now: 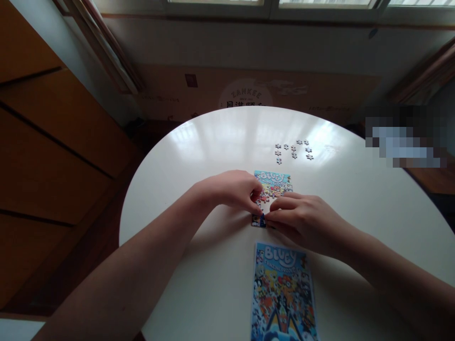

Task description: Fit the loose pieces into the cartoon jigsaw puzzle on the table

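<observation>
A partly assembled jigsaw puzzle [273,176] lies on the white table, with a gap showing bare white in its lower part. My left hand [236,189] reaches over its left edge, fingers curled and thumb tip at a dark blue jigsaw piece [262,220]. From the other side, my right hand [304,218] has its thumb and index finger closed at the same piece, so it sits between the fingertips of both hands. My right hand covers the puzzle's lower right part. Nearer to me lies a printed picture sheet [282,293] with the word "Bluey" and matching artwork.
Several loose jigsaw pieces [294,148] are spread beyond the puzzle, towards the far right of the round white table [199,147]. A cardboard box [206,87] with printed lettering stands behind the table, below a window. Brown wooden panels [46,156] are at the left.
</observation>
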### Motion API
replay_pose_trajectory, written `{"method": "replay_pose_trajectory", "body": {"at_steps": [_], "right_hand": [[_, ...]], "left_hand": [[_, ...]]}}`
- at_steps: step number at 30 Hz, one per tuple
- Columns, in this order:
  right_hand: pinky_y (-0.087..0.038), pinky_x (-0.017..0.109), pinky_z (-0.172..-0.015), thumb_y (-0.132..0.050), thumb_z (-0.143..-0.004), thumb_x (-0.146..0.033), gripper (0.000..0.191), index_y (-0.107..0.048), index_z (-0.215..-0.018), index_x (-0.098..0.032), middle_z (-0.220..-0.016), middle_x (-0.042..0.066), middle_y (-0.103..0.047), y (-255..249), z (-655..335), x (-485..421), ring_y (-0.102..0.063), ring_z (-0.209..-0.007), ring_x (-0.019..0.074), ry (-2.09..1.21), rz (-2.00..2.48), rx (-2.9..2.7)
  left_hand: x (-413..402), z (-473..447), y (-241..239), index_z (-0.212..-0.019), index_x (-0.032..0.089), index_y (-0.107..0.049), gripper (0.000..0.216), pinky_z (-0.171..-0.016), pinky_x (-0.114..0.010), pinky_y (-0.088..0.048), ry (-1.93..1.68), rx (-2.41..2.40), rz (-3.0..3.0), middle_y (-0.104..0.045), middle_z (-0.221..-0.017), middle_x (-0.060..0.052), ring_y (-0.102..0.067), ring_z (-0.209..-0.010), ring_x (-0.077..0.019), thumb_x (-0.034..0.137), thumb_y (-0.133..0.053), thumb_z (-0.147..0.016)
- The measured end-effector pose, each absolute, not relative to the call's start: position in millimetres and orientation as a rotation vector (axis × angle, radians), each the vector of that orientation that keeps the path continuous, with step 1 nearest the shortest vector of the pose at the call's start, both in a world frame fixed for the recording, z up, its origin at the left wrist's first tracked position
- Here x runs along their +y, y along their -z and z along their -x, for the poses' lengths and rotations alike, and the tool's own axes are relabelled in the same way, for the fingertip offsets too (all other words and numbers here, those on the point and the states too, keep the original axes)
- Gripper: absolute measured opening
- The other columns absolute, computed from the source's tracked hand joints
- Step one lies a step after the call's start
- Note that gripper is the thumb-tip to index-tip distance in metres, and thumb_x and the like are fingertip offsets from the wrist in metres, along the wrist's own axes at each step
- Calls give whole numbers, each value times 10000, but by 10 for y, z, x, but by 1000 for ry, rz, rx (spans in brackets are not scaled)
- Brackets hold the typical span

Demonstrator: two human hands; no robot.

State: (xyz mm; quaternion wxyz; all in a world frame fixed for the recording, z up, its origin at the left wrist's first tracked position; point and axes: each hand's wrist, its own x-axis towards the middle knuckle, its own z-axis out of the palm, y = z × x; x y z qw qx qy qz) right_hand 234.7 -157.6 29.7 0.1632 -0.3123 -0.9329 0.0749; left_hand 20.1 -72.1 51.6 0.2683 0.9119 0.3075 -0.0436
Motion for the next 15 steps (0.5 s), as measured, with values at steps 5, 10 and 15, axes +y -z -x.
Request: {"method": "replay_pose_trajectory", "body": {"at_steps": [5, 10, 15], "right_hand": [[-368, 299, -687, -532, -986, -246, 244, -730, -845, -226, -867, 31, -692, -299, -2358, -1557, -545, -783, 162, -217, 895, -2671], [-351, 303, -703, -528, -991, -251, 251, -727, -840, -225, -820, 31, -662, -305, -2368, -1562, -498, -742, 154, -223, 898, -2685], [-351, 303, -694, -546, -975, -226, 225, -733, -849, -222, -831, 34, -661, -283, -2388, -1559, -498, -743, 152, -270, 881, -2659]], "left_hand": [[-780, -239, -568, -687, 194, -602, 262, -551, -289, -282, 173, 868, -2509, -621, -671, -13, -464, -579, -132, 425, -716, -727], [-739, -176, -602, -732, 186, -619, 199, -565, -284, -318, 211, 827, -2444, -629, -711, -15, -502, -616, -134, 376, -660, -775], [-685, -129, -599, -778, 182, -653, 189, -611, -276, -361, 218, 777, -2378, -662, -809, -28, -548, -700, -143, 368, -683, -777]]}}
